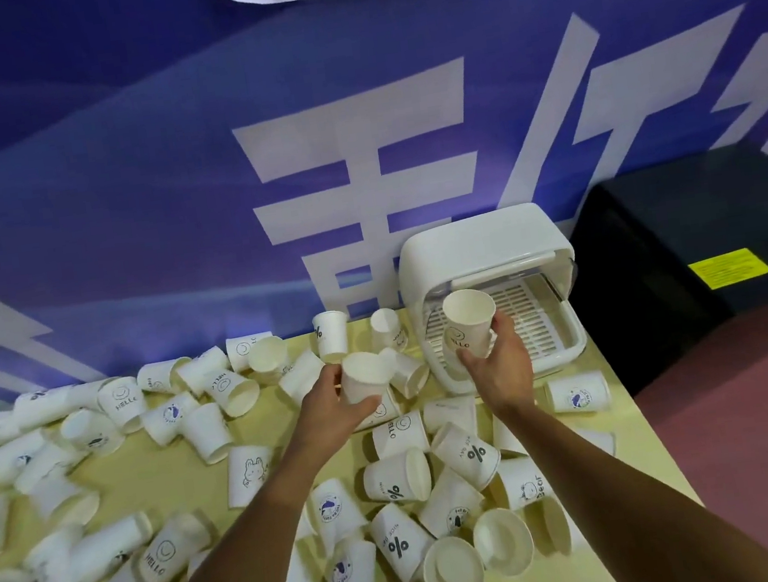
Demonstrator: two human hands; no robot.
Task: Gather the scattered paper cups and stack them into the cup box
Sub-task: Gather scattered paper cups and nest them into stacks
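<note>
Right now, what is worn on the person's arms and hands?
The left arm and left hand, right arm and right hand are all bare: no sleeves, gloves, watch, bracelet or rings show in this view.

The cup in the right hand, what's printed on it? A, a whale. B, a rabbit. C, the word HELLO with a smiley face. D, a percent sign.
C: the cup gripped by the right hand near the cup box reads HELLO under a smiley face; the left hand grips a second cup.
</note>
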